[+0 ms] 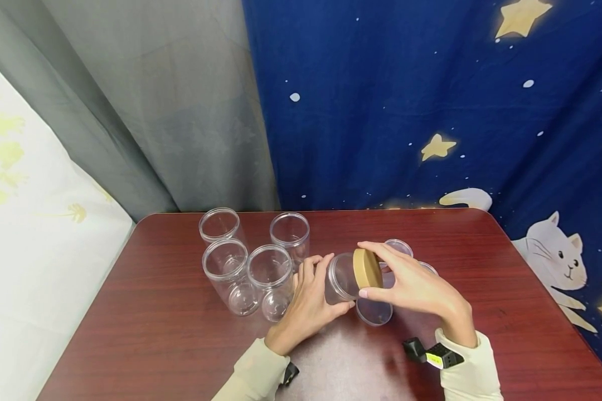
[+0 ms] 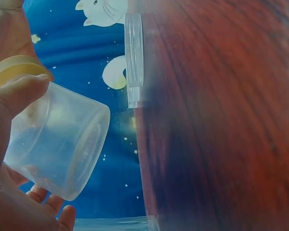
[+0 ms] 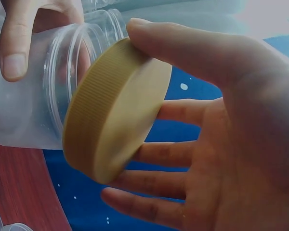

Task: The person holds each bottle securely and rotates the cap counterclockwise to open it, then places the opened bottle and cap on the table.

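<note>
My left hand (image 1: pixel 308 295) grips a clear plastic jar (image 2: pixel 62 139), tilted on its side with its mouth toward my right hand. The thumb lies along one side of the jar and the other fingers wrap its far side. My right hand (image 1: pixel 416 284) holds a gold, ribbed screw lid (image 3: pixel 111 110) by its edge, thumb on one side and fingers on the other. In the right wrist view the lid stands at a slant right at the threaded mouth of the jar. Both are above the table.
Several clear jars without lids (image 1: pixel 226 260) stand upright on the red-brown table (image 1: pixel 170 345) left of my hands. More clear containers (image 1: pixel 374 313) are at the right, partly behind my right hand. Grey and blue curtains (image 1: pixel 331 139) hang behind the table's far edge.
</note>
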Available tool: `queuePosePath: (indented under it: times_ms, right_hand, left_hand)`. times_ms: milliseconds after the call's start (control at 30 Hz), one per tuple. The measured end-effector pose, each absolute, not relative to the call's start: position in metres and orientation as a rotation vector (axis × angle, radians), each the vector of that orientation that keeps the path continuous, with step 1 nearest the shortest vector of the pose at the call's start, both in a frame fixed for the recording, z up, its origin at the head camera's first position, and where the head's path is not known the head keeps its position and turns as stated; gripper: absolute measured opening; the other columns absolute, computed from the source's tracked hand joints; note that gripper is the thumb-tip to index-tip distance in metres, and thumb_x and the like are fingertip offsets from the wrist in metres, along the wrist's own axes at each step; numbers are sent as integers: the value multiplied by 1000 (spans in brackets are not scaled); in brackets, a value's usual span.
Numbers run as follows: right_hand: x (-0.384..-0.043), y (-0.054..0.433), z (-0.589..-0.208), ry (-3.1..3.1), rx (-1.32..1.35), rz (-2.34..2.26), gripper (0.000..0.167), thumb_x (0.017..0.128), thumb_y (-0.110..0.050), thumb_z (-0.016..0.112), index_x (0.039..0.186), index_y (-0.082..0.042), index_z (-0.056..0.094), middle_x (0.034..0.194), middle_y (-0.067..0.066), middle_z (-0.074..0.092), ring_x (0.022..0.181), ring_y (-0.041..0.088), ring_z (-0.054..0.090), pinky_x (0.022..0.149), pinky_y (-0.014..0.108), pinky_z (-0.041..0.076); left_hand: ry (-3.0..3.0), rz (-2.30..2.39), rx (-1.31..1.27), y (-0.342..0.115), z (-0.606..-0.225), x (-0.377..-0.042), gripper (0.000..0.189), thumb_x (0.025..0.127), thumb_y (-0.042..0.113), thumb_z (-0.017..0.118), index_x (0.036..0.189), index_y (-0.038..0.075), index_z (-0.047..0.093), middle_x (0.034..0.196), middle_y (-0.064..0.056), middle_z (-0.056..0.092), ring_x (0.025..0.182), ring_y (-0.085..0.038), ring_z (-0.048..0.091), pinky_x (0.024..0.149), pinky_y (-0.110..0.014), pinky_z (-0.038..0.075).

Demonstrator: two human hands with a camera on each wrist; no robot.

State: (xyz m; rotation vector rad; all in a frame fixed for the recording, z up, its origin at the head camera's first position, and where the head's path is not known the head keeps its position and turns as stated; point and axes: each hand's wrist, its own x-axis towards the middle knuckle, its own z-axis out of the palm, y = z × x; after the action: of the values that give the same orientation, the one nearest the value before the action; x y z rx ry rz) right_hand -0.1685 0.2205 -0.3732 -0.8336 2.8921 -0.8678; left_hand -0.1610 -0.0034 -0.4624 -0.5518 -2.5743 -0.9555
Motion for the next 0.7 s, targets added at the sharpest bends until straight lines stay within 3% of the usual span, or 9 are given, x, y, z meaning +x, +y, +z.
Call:
queuePosePath:
  times_ms: [233, 467, 700]
  right_hand:
    - [-171, 226, -375, 2890, -781, -865, 80, 79, -62, 73, 145, -29, 44, 140, -6, 53, 116, 14, 58, 94, 42, 52]
    - [-174, 233, -376, 2878, -784, -889, 80, 79, -56, 77, 144, -23, 45, 137, -3, 54, 119, 15, 57, 98, 43, 50]
    - [-176, 245, -378, 2891, -745, -899, 75, 78, -53, 79, 140, -27, 45, 118, -6, 60, 106, 14, 59, 90, 38, 51]
  left_hand:
    - [-2579, -960, -546, -3, -463, -161, 98, 62, 41, 91, 143, 11, 44, 127, -11, 46, 118, -27, 46, 91, -45, 41]
    - [-2584, -960, -539, -4, -465, -161, 97, 64, 39, 91, 143, 8, 43, 128, -10, 47, 118, -27, 48, 90, -47, 45]
    - [-2589, -991, -540, -5, -465, -161, 96, 66, 37, 90, 144, 7, 41, 131, -11, 46, 120, -26, 51, 92, -45, 49]
